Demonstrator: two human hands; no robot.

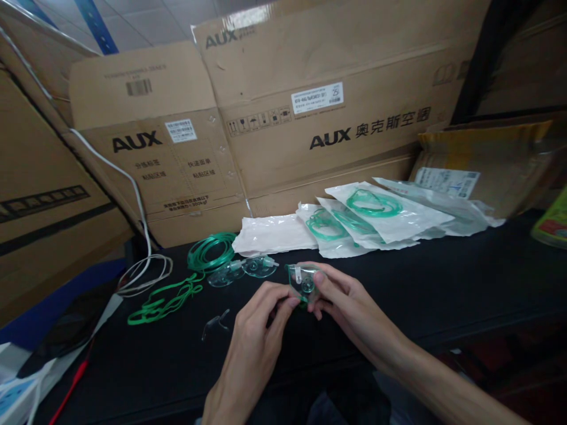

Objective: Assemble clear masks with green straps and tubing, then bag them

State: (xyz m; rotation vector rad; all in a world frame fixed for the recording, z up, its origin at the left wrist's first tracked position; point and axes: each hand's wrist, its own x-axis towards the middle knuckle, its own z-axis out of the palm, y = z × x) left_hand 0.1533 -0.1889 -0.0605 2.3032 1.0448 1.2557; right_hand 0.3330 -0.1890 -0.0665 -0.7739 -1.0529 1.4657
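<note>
A clear plastic oxygen mask (305, 282) with a small metal nose clip is held between my two hands above the black table. My right hand (339, 292) grips its right side, thumb on the front. At the lower left edge, my left hand (264, 319) pinches the mask, where a bit of green shows; what exactly the fingertips hold is partly hidden. To the left lie more clear masks (259, 267), a coil of green tubing (212, 252) and green elastic straps (166, 302). A small clear plastic piece (215, 323) rests left of my left hand.
Behind the masks lie white packets (274, 233) and sealed pouches with green tubing (376, 206). Large cardboard boxes (274, 153) stand along the back of the black table (425, 295). A white cable (137, 195) hangs at left, and a green container (551, 221) stands far right.
</note>
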